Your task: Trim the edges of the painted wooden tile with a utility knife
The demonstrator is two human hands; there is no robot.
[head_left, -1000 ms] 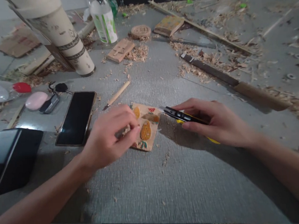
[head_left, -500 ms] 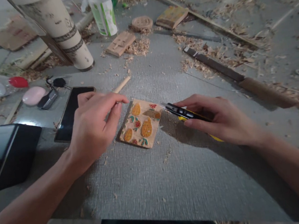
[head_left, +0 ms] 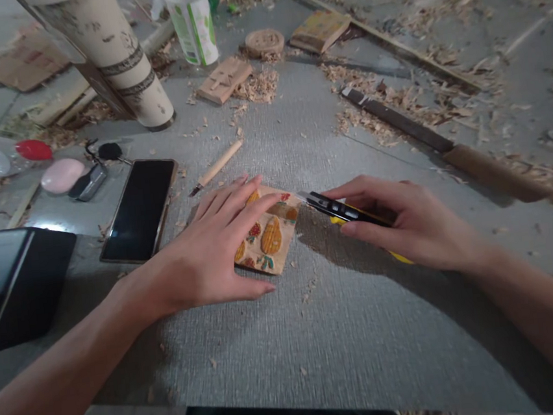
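Note:
A small wooden tile (head_left: pixel 270 237) carved and painted with yellow fruits and red berries lies on the grey mat (head_left: pixel 318 334). My left hand (head_left: pixel 217 252) rests flat on its left part, fingers stretched out and open, covering about half of it. My right hand (head_left: pixel 405 221) is closed around a yellow and black utility knife (head_left: pixel 338 211), whose blade tip points left at the tile's upper right corner. A thin carving tool with a wooden handle (head_left: pixel 216 167) lies just beyond my left hand.
A black phone (head_left: pixel 140 209) and a dark case (head_left: pixel 15 285) lie at the left. A decorated bamboo tube (head_left: pixel 120 59), a bottle (head_left: pixel 193 23), wood blocks (head_left: pixel 225 79) and shavings stand at the back. A long wood-handled blade (head_left: pixel 441 146) lies at the right.
My left hand, raised with fingers pinched half a second ago, has come down and spread flat on the tile. The right hand and knife have stayed in place.

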